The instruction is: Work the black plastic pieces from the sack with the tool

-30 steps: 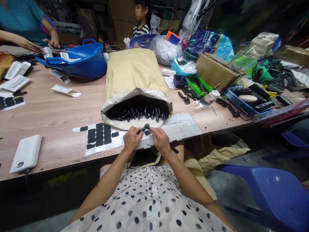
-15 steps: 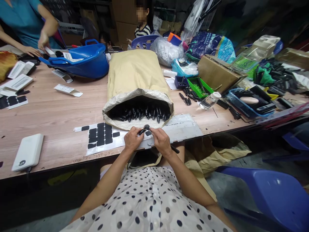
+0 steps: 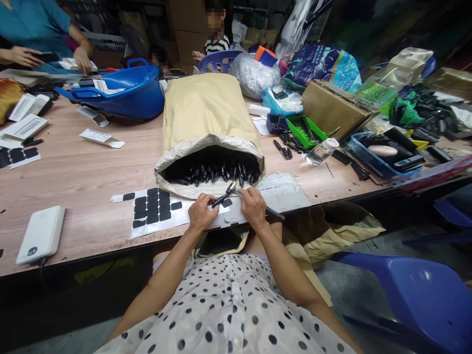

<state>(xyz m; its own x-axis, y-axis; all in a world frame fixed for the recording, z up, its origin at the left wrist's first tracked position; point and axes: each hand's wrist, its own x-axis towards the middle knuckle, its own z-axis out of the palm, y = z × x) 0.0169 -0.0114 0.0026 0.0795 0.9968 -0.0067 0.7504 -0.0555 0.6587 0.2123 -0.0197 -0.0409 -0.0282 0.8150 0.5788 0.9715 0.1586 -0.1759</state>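
My left hand point(image 3: 201, 212) is closed around a slim black stick-like piece point(image 3: 220, 199), which slants up to the right. At its upper end sits a small head with a yellow and silvery spot. My right hand point(image 3: 253, 205) is closed with its fingertips close to that head. Out of the right palm, toward the right, sticks a black rod point(image 3: 275, 213), perhaps a tool handle; its kind I cannot tell. Just beyond both hands gapes an open tan sack point(image 3: 210, 108) with several small black tapered pieces point(image 3: 221, 171) inside.
A sheet of black stickers point(image 3: 152, 209) lies left of my hands. A white power bank point(image 3: 41, 235) is farther left. Across the table stand a blue basket point(image 3: 121, 93), a green tray point(image 3: 308, 132), a bottle point(image 3: 320, 152) and a cardboard box point(image 3: 334, 110). A co-worker point(image 3: 35, 34) handles items.
My right hand has moved slightly right, away from the left hand. The black piece's head is tilted and now shows a yellow and silvery spot. The co-worker's hands have shifted.
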